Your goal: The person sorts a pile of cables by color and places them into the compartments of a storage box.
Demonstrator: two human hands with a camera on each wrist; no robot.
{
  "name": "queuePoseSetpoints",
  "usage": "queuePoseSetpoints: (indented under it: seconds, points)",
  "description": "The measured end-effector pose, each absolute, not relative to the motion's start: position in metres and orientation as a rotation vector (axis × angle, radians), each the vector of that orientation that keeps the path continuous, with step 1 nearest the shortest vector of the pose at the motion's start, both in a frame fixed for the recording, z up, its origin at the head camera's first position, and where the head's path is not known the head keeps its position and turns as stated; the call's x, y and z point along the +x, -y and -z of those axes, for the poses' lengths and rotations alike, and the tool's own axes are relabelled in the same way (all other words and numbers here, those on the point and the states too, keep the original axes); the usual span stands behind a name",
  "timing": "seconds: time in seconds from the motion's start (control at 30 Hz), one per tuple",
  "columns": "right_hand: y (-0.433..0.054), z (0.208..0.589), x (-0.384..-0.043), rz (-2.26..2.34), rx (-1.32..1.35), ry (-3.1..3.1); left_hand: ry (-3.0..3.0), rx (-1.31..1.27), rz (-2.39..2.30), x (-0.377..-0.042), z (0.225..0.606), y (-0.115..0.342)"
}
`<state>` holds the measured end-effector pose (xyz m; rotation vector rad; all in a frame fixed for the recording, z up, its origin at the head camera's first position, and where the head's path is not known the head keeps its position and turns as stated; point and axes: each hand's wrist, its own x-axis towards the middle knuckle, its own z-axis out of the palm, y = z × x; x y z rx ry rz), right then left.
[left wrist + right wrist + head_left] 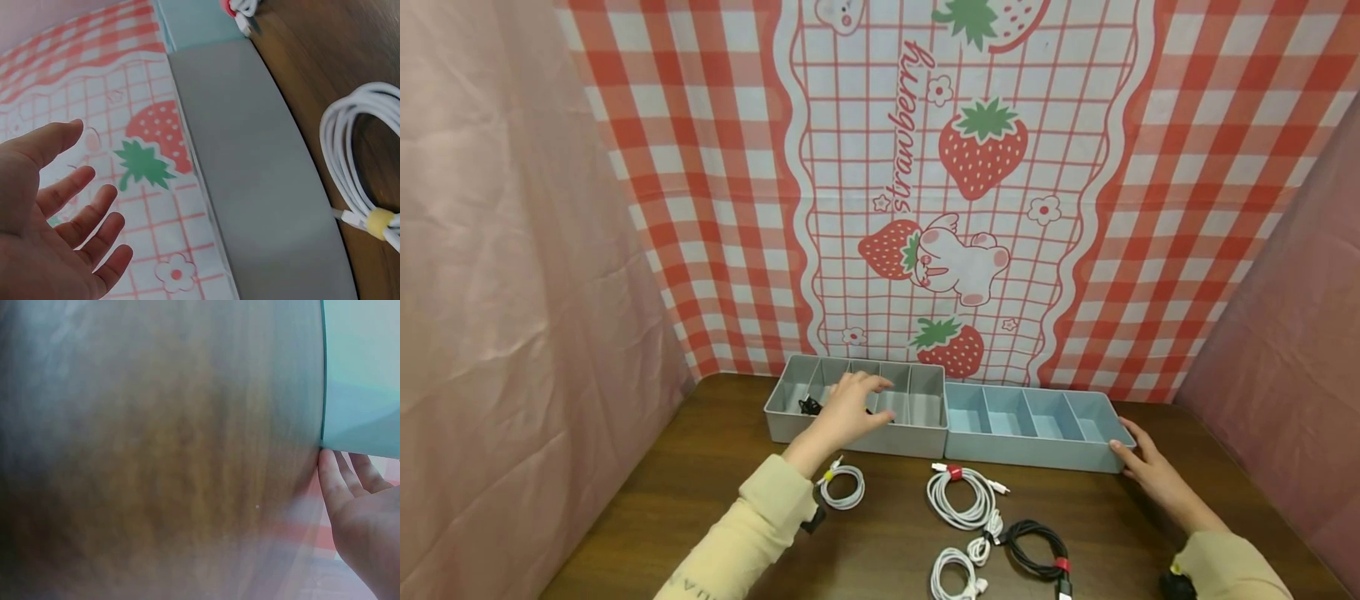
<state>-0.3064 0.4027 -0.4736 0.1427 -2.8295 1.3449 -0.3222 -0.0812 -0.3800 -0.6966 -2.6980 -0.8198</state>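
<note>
My left hand (pixel 847 408) hovers over the grey divided box (pixel 865 437), its fingers spread and thumb apart. In the left wrist view the palm and loosely bent fingers of that hand (pixel 69 219) hold nothing. Inside a left compartment lies a small black item (pixel 810 406), partly hidden by the hand. A light blue divided box (pixel 1030 450) adjoins the grey one on the right. At its right end my right hand (pixel 1152 472) touches the corner with extended fingers. The right wrist view shows these fingertips (pixel 328 457) against the box's end.
On the brown table (pixel 715 483) lie several coiled cables. A white one with a yellow tie (pixel 846 488) is nearest the grey box. Another white coil with a red tie (pixel 961 498), smaller white ones (pixel 953 575) and a black cable (pixel 1037 550) lie farther right. A strawberry-print cloth (pixel 962 250) hangs behind.
</note>
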Motion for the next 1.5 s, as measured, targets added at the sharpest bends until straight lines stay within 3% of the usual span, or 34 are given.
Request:
queuePoseSetpoints:
  seconds: [1.5]
  points:
    - [-0.403, 0.475, -0.306, -1.394, 0.157, 2.811, 2.393, -0.983, 0.744, -0.258, 0.371, 0.042]
